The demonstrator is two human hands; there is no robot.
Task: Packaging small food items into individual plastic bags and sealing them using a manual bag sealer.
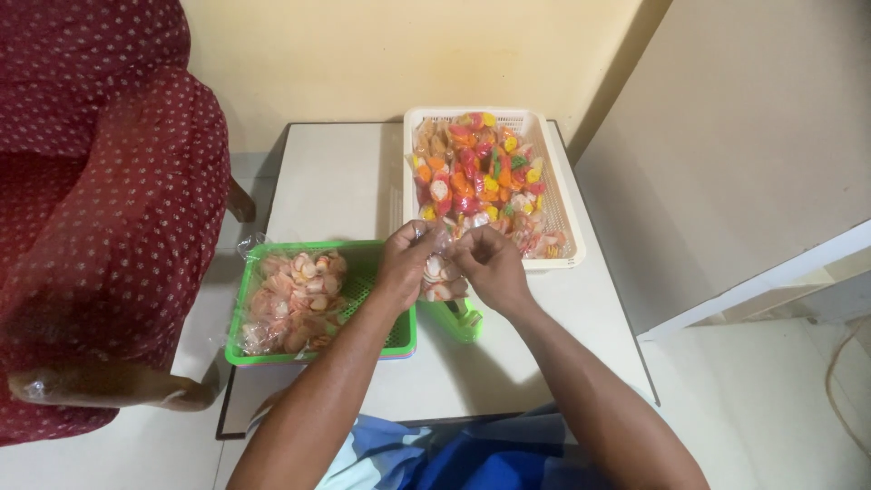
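Both hands, left hand (406, 263) and right hand (490, 265), pinching a small clear packet of pale crackers (438, 272) between them, hanging upright over the table (336, 181), between green tray (363, 272) and white basket (562, 209).

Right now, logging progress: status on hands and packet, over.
Left hand and right hand both pinching small clear snack packet. Held above green tray. Nothing blocking.
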